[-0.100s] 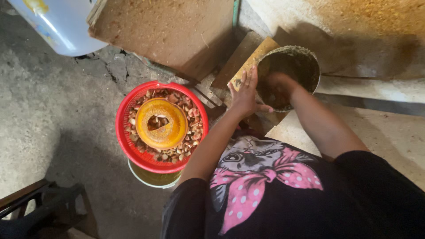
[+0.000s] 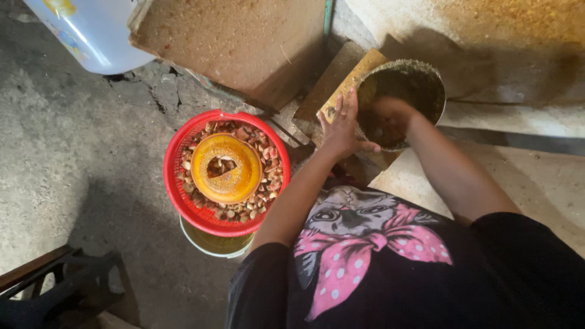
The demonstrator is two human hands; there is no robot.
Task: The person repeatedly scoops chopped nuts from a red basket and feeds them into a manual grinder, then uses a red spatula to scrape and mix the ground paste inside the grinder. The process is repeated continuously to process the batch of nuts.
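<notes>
A grimy metal pot [image 2: 402,97] sits on the ground beside a concrete slab [image 2: 244,42], a person bent over it. The right hand [image 2: 387,119] reaches down inside the pot; whether its fingers grip anything cannot be told. The left hand [image 2: 341,125] lies flat, fingers spread, on the pot's rim and a wooden board [image 2: 338,82]. This looks like scooping out the contents. Near the left elbow, a red basket [image 2: 183,201] of nuts holds an orange bowl [image 2: 226,167]. A pale jug [image 2: 91,30] stands well apart.
</notes>
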